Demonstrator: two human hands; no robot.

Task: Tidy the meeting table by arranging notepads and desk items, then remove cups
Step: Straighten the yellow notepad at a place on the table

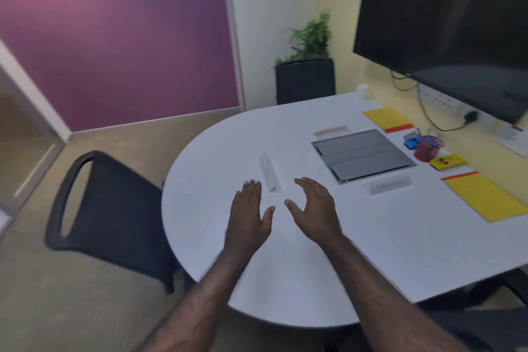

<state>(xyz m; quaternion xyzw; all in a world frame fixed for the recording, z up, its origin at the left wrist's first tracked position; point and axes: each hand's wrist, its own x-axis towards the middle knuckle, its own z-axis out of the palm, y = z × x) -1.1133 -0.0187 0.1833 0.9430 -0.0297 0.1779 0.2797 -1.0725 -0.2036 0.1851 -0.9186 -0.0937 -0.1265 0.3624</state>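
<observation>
Both hands out over the rounded white meeting table (285, 280), palms down, holding nothing. Left hand (249, 213): fingers straight and together, thumb splayed. Right hand (313, 206): fingers loosely arched, thumb apart. They flank the near end of a small white folded-card name tent (270, 173), which lies at 12 o'clock from the hands, just beyond the fingertips; contact not evident. The spread suggests a two-sided squaring-up of that tent, which sits skewed to the others.

Two more pale name tents lie square to the grey flush cable hatch (363, 155) in the tabletop: one at its 11 o'clock (331, 131), one at its 5 o'clock (390, 184).

At 2–3 o'clock from the hands, along the wall side: a yellow notepad with orange binding (485, 197) nearer, a second yellow notepad (385, 118) farther. Between them a red translucent pen cup (427, 148), a blue object (411, 142), a yellow-black gadget (448, 161), grouped as if already tidied.

White paper cup (363, 91) at far table edge, 1 o'clock, not yet removed.
</observation>
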